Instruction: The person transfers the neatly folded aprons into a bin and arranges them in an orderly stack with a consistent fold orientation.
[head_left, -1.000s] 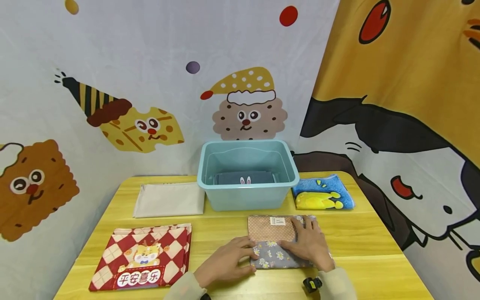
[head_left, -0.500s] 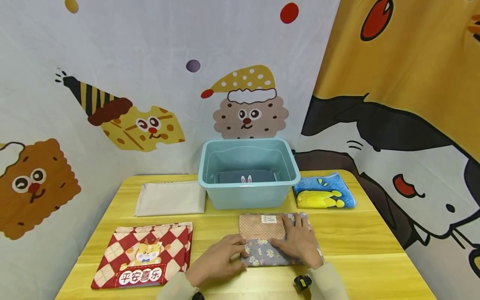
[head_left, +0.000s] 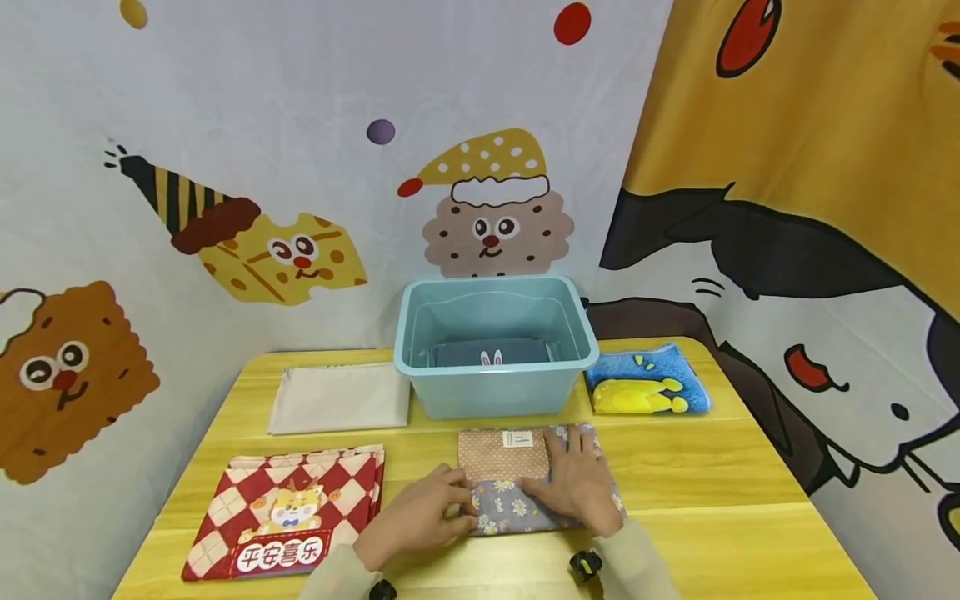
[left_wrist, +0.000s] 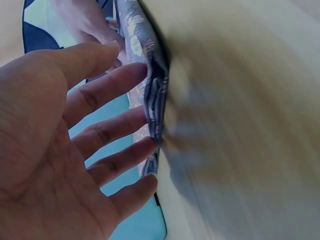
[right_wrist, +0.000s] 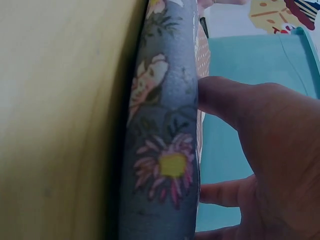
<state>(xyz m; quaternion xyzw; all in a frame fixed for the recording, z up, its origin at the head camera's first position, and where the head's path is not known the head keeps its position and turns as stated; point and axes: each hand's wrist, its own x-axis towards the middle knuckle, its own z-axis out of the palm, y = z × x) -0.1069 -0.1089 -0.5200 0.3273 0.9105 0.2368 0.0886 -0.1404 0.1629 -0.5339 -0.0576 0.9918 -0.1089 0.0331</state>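
Note:
A folded floral cloth (head_left: pixel 510 506), grey with daisies and a pink dotted panel bearing a white label, lies flat at the table's front middle. My right hand (head_left: pixel 577 481) rests on its right part with fingers spread and thumb out to the left. At the cloth's left edge is my left hand (head_left: pixel 423 512), its fingers slightly bent and the tips touching the layered edge. In the left wrist view, those fingers (left_wrist: pixel 112 82) meet the stacked folds without wrapping round them. The right wrist view shows the cloth's rounded side (right_wrist: pixel 162 150) with the right thumb (right_wrist: pixel 220 95) on top.
Behind the cloth stands a light blue bin (head_left: pixel 495 396) holding a dark folded cloth (head_left: pixel 457 354) with rabbit ears. A beige folded cloth (head_left: pixel 341 400) lies left of it, a blue and yellow one (head_left: pixel 645 383) right. A red checkered folded cloth (head_left: pixel 285 517) lies front left.
The floral cloth has slid left across the table, both hands moving left with it. The right hand stays on top and the left hand stays at the left edge.

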